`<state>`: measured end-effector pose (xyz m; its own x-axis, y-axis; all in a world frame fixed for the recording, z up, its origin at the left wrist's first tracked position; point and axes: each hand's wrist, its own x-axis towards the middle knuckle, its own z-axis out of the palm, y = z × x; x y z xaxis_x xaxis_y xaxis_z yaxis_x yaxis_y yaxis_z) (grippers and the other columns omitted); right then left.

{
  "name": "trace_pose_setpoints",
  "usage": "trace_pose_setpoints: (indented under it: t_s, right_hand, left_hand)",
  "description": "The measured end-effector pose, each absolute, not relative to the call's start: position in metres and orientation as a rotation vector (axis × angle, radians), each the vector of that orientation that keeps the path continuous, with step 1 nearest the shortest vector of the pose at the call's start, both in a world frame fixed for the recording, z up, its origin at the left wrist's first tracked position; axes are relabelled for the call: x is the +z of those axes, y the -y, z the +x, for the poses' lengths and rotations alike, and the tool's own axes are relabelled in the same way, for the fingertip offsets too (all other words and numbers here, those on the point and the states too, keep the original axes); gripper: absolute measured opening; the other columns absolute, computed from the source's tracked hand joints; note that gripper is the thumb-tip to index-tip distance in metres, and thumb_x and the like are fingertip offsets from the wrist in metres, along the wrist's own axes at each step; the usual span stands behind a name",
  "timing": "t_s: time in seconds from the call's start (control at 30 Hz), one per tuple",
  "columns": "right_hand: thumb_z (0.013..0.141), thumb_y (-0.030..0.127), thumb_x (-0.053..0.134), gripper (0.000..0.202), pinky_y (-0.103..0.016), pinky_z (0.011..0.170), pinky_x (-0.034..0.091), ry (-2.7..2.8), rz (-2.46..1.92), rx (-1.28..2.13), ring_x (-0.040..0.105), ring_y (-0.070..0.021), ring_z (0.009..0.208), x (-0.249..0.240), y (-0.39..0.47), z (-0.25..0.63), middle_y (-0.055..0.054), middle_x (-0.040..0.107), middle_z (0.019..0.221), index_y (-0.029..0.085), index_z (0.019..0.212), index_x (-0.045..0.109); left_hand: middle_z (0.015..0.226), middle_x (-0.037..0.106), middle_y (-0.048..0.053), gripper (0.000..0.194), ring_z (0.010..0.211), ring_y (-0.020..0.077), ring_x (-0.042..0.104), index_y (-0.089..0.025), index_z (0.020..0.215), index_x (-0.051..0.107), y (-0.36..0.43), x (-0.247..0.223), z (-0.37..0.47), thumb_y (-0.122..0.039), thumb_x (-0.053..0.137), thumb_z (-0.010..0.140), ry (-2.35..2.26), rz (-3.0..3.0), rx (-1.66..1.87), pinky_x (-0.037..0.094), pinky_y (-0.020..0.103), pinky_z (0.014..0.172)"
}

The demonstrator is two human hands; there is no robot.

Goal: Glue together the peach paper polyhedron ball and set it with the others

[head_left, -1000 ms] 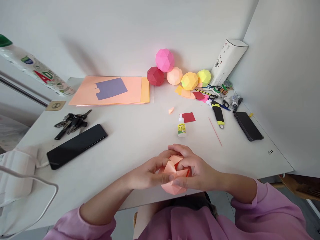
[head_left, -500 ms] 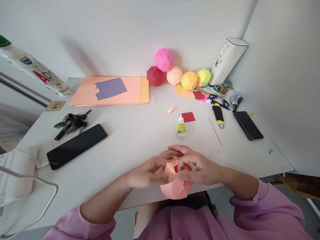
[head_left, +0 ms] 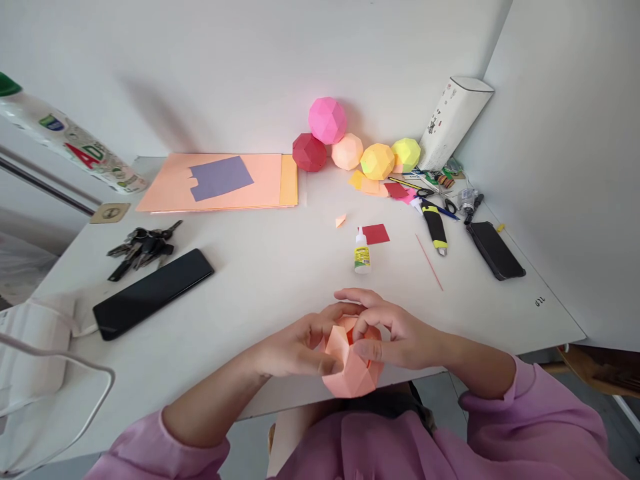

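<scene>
A peach faceted paper ball [head_left: 354, 380] is held between my two hands at the near edge of the table. Its top has an opening with orange-red showing inside. My left hand [head_left: 305, 343] grips the ball's left side, thumb against a paper facet near the opening. On the other side, my right hand [head_left: 393, 333] pinches the rim of the opening with thumb and index finger, its other fingers reaching over the far side. Just beyond the hands stands a small glue bottle [head_left: 362, 253], beside a dark red paper piece [head_left: 377, 234].
Several finished paper balls [head_left: 327, 121] sit against the wall. Peach sheets [head_left: 165, 180] lie back left, with keys [head_left: 143, 247] and a phone [head_left: 153, 293] nearer. A utility knife [head_left: 434, 227], scissors [head_left: 450, 204], a thin pink stick [head_left: 429, 262] and another phone [head_left: 495, 250] are at right.
My left thumb has pressed inward on the facet by the opening, and the paper there now dips in more. Both hands stay on the ball.
</scene>
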<state>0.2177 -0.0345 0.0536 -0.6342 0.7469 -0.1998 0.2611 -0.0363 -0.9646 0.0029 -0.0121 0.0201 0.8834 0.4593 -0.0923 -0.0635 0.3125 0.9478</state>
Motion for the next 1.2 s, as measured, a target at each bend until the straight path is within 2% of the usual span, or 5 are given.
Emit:
trace_pose_setpoints:
  t_s: [0.47,0.7,0.87,1.07,1.2]
  right_hand:
    - [0.087,0.039,0.061,0.024,-0.049,0.106,0.037,1.832,-1.035,1.753,0.035,-0.0281,0.138,0.048,0.033,0.219,-0.014,0.038,0.145,0.017,0.08,0.064]
    - [0.089,0.045,0.058,0.031,-0.046,0.107,0.036,1.783,-1.046,1.737,0.04,-0.0268,0.135,0.047,0.032,0.217,-0.012,0.04,0.144,0.017,0.078,0.063]
    - [0.085,0.051,0.06,0.037,-0.043,0.101,0.043,1.607,-1.177,1.686,0.047,-0.0274,0.127,0.043,0.028,0.215,-0.011,0.046,0.136,0.017,0.073,0.063]
    - [0.083,0.05,0.063,0.034,-0.039,0.1,0.043,1.334,-1.304,1.555,0.046,-0.0258,0.127,0.036,0.023,0.217,-0.008,0.049,0.133,0.018,0.072,0.066]
    - [0.083,0.047,0.064,0.032,-0.039,0.099,0.044,1.308,-1.322,1.535,0.048,-0.026,0.125,0.033,0.02,0.218,-0.009,0.05,0.134,0.017,0.072,0.068]
  left_hand:
    - [0.142,0.042,0.005,0.023,0.116,0.0289,0.055,-0.021,0.094,0.074,0.009,0.02,0.0,-0.038,0.069,0.079,-0.352,1.101,0.303,0.046,0.038,0.095]
    - [0.131,0.053,0.007,0.042,0.119,0.0282,0.052,-0.017,0.086,0.072,0.01,0.02,0.002,-0.051,0.048,0.092,-0.481,1.186,0.343,0.044,0.039,0.097]
    - [0.135,0.052,0.011,0.056,0.122,0.0298,0.05,-0.019,0.118,0.06,0.011,0.016,0.002,-0.061,0.033,0.093,-0.671,1.165,0.451,0.043,0.046,0.1]
    - [0.156,0.014,0.012,0.116,0.141,0.0386,0.022,-0.034,0.147,0.013,0.014,-0.008,-0.001,-0.058,0.082,0.057,-0.721,1.414,0.58,0.032,0.053,0.111]
    - [0.151,0.022,0.016,0.122,0.137,0.0371,0.032,-0.031,0.147,0.007,0.018,-0.011,0.004,-0.045,0.087,0.056,-0.785,1.565,0.639,0.032,0.056,0.111]
